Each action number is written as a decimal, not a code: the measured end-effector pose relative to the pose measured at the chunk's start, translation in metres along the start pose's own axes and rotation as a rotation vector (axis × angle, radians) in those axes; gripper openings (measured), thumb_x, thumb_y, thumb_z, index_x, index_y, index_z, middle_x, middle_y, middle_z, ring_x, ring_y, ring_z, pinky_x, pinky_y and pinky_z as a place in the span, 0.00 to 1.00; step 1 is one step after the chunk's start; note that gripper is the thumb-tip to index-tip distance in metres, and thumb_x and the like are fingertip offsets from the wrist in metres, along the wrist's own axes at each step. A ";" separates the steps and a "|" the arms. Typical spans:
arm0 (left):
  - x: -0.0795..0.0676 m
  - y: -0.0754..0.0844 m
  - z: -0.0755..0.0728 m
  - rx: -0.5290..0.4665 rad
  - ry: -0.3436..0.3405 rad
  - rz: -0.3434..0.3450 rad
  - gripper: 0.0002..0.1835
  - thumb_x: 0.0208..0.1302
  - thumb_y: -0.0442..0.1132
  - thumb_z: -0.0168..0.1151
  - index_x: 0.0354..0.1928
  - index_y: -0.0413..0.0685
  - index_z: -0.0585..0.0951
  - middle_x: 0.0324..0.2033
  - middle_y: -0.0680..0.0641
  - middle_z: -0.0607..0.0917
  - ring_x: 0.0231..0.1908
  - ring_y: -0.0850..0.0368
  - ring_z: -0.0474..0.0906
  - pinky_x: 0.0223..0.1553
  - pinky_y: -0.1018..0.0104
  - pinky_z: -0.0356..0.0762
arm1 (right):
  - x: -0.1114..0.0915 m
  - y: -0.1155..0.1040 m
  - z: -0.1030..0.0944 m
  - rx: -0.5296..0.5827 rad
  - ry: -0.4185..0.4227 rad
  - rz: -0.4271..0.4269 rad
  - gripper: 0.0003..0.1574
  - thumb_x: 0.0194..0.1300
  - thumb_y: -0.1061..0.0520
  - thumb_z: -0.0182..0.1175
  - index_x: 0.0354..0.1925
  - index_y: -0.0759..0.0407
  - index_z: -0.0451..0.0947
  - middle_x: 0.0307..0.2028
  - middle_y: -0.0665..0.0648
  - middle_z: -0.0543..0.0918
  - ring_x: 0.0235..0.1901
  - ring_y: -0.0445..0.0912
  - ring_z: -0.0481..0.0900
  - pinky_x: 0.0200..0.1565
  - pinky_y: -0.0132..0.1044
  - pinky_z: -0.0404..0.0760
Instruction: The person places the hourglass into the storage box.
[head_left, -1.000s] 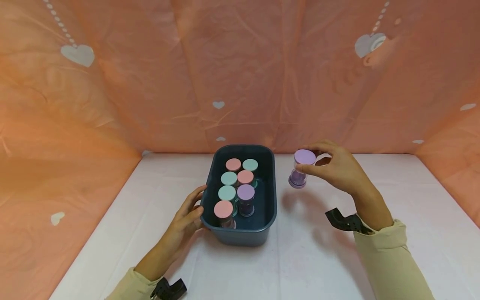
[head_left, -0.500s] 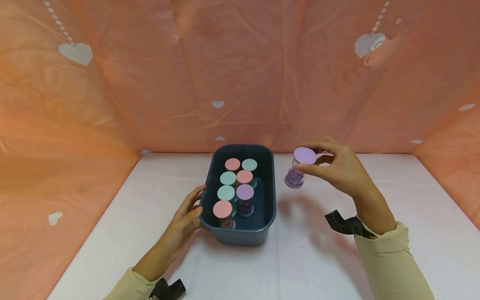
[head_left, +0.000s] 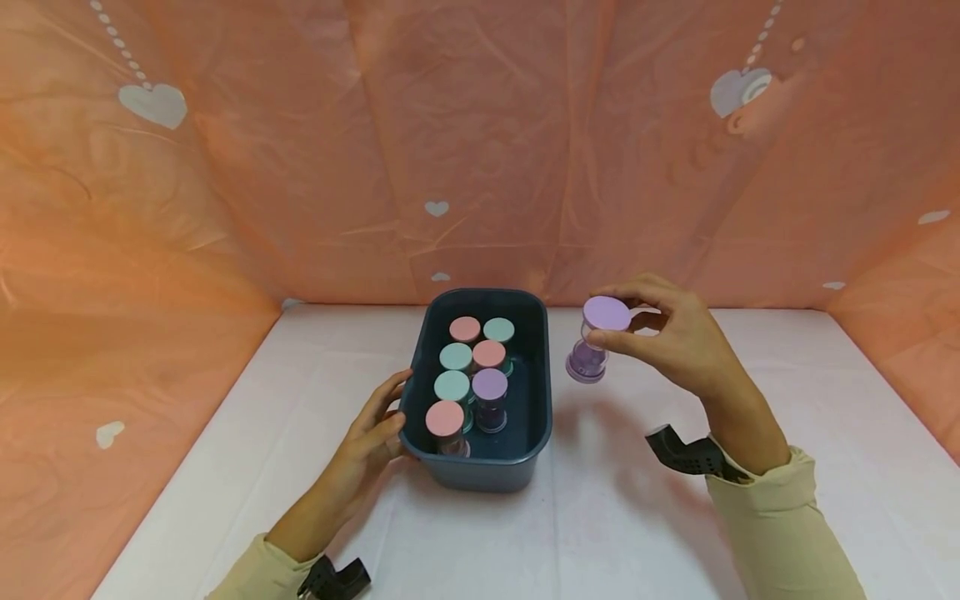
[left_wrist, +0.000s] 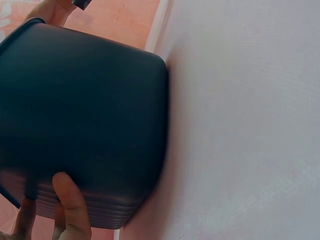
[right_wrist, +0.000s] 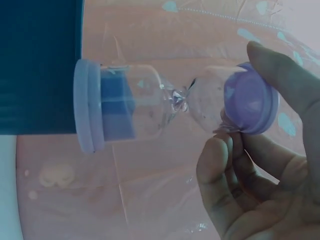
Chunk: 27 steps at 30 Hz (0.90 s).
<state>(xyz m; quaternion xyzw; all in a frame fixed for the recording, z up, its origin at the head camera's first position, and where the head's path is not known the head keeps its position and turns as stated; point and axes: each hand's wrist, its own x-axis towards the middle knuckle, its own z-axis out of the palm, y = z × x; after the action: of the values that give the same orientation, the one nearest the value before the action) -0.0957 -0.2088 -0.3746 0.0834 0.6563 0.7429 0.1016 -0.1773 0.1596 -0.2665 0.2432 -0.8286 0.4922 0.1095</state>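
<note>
My right hand [head_left: 678, 337] holds an hourglass [head_left: 587, 358] by its top end, thumb on one side and fingers on the other. It has purple caps and purple sand, and hangs tilted above the table, right of a dark blue plastic bin [head_left: 532, 375]. In the right wrist view, sand lies in the end of the hourglass [right_wrist: 150, 102] away from the fingers. My left hand [head_left: 367, 437] rests against the bin's left side, its fingers [left_wrist: 72, 200] touching the ribbed wall in the left wrist view. Inside the bin stand several hourglasses with pink [head_left: 446, 418], mint [head_left: 452, 385] and purple [head_left: 490, 384] caps.
A white cloth [head_left: 615, 525] covers the table under the bin. Orange sheeting [head_left: 495, 167] with pale hearts hangs at the back and both sides. The standing hourglasses fill mostly the bin's left and middle; its right strip shows bare floor.
The hourglass in my right hand has shifted slightly left, toward the bin, and its lower end has swung left. My left hand and the bin stay nearly where they were.
</note>
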 end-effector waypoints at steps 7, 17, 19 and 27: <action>0.001 -0.001 0.000 0.004 -0.008 0.019 0.27 0.76 0.44 0.42 0.75 0.61 0.56 0.68 0.47 0.55 0.58 0.44 0.68 0.52 0.51 0.74 | -0.001 -0.006 0.007 0.077 0.012 -0.068 0.27 0.50 0.64 0.77 0.51 0.57 0.85 0.42 0.48 0.81 0.43 0.42 0.77 0.45 0.23 0.79; 0.000 -0.001 0.001 0.004 0.004 0.009 0.27 0.76 0.45 0.43 0.75 0.62 0.57 0.68 0.47 0.55 0.60 0.45 0.65 0.52 0.52 0.74 | -0.005 -0.010 0.021 0.151 -0.002 -0.161 0.29 0.46 0.70 0.76 0.50 0.61 0.84 0.44 0.46 0.82 0.44 0.42 0.77 0.44 0.26 0.80; 0.000 -0.001 0.001 0.007 0.007 0.009 0.27 0.76 0.45 0.43 0.75 0.61 0.57 0.67 0.47 0.56 0.60 0.44 0.65 0.52 0.53 0.74 | -0.005 -0.012 0.024 0.154 -0.010 -0.167 0.29 0.47 0.70 0.76 0.50 0.60 0.84 0.45 0.46 0.82 0.45 0.42 0.77 0.45 0.26 0.80; 0.001 -0.001 0.002 0.004 0.011 0.011 0.27 0.76 0.45 0.43 0.75 0.61 0.57 0.67 0.47 0.56 0.60 0.45 0.65 0.51 0.53 0.74 | -0.007 -0.015 0.038 0.136 -0.063 -0.218 0.31 0.48 0.67 0.76 0.53 0.56 0.83 0.49 0.51 0.81 0.48 0.40 0.77 0.45 0.27 0.80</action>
<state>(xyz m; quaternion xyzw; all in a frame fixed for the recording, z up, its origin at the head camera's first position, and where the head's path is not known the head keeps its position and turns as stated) -0.0960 -0.2068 -0.3755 0.0831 0.6580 0.7426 0.0935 -0.1612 0.1230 -0.2767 0.3542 -0.7650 0.5244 0.1196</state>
